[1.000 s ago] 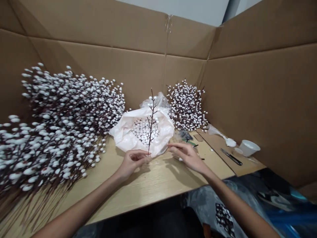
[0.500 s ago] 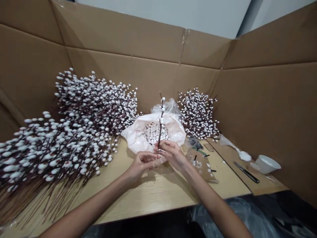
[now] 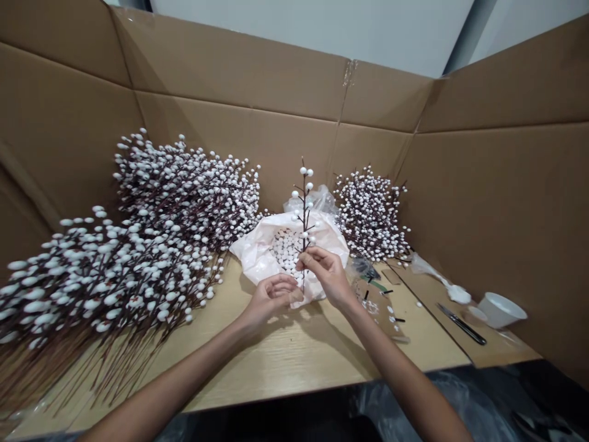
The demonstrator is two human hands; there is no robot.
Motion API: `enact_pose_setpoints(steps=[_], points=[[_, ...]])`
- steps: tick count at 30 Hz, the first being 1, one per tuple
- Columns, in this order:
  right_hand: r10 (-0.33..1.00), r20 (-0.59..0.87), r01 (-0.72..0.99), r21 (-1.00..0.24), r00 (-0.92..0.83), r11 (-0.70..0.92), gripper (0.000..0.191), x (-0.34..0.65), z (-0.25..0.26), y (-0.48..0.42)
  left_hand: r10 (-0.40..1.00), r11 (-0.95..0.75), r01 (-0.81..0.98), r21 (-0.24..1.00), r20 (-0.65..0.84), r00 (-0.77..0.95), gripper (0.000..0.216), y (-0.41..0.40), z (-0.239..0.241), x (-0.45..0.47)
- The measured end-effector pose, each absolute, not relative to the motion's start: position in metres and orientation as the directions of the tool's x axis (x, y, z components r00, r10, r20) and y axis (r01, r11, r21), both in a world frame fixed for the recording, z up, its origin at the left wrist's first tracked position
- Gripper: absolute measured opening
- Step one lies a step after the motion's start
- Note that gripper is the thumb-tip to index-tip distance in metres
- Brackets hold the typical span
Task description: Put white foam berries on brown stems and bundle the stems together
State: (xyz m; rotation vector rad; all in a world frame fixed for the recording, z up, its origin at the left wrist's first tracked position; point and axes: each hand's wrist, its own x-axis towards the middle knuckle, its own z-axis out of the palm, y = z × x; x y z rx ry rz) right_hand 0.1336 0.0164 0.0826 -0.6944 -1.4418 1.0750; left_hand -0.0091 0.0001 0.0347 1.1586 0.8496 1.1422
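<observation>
A thin dark twig point(image 3: 304, 212) with white bead buds stands upright above the wooden table point(image 3: 294, 356). My left hand point(image 3: 271, 298) pinches its lower stem. My right hand point(image 3: 324, 276) is closed around the stem a little higher, fingertips at a side shoot. Right behind both hands lies a white plastic bag point(image 3: 257, 255), open at the top and full of loose white beads point(image 3: 285, 245).
A big heap of beaded branches point(image 3: 129, 245) covers the table's left side; a smaller bunch point(image 3: 370, 212) leans at the back right. A cardboard sheet point(image 3: 460, 350) on the right carries a knife point(image 3: 462, 323), a white cup point(image 3: 501, 309) and scattered beads. Cardboard walls point(image 3: 497, 202) enclose the table.
My right hand came over from the table on the right and closed on the twig. The twig has turned, showing more beads near its tip. The view has tilted up.
</observation>
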Motion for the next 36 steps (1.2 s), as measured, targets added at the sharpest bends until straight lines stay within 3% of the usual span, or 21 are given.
enact_pose_setpoints(steps=[7,17,20,24,27,36], points=[[0.824,0.554,-0.063,-0.832,-0.121,0.551,0.021,0.146,0.101,0.034,0.978,-0.046,-0.194,0.980,0.084,0.191,0.031,0.004,0.036,-0.009],[0.848,0.529,-0.183,-0.833,0.016,0.523,0.019,0.162,0.084,0.062,0.935,-0.316,0.040,0.948,0.305,0.182,0.023,0.014,0.043,-0.018],[0.861,0.509,-0.184,-0.846,0.005,0.501,0.022,0.164,0.080,0.061,0.898,-0.436,0.288,0.853,0.390,0.206,0.022,0.026,0.056,-0.020],[0.874,0.487,-0.216,-0.852,0.008,0.477,0.022,0.167,0.077,0.060,0.823,-0.568,0.657,0.496,0.367,0.434,0.024,0.054,0.073,-0.013],[0.877,0.480,-0.238,-0.851,0.004,0.467,0.022,0.169,0.076,0.061,0.811,-0.585,0.694,0.420,0.309,0.497,0.023,0.076,0.075,-0.003],[0.874,0.486,-0.263,-0.845,-0.015,0.466,0.023,0.173,0.078,0.059,0.821,-0.571,0.735,0.365,0.255,0.511,0.023,0.095,0.061,0.014]])
